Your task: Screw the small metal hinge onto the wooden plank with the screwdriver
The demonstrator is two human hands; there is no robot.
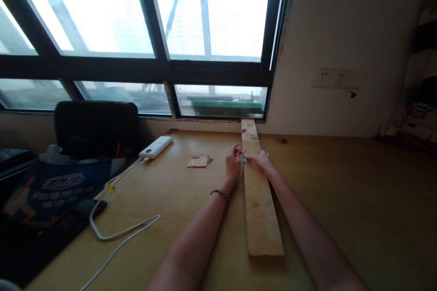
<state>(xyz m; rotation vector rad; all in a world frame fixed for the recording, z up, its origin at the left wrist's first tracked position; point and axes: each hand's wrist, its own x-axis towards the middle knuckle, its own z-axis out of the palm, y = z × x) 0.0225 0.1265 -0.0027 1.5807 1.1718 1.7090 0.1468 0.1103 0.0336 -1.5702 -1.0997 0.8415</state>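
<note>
"While our hands met over the wooden board, what were our fingers doing?"

"The fingers of our left hand were curled inward, one raised a little, and our right hand reached in from the right. Between the fingertips we had a small metal piece, at the board's left edge, past the middle towards the far end. It looked to be touching both hands, but we could not tell whether one gripped it or both did."

"And the board itself?"

"It lay lengthwise on the table, its near end between our forearms and its far end by the window. We wore a dark bracelet on the left wrist."

"What did we have to the left?"

"Near the left hand lay a flat, pale brown piece, with some small dark bits just beside its right edge. Farther left was a white power bank, a white cable running from it towards our near side. Beyond the table's left edge we saw a blue bag and a black chair."

"And on the right?"

"A socket panel on the far wall."
</note>
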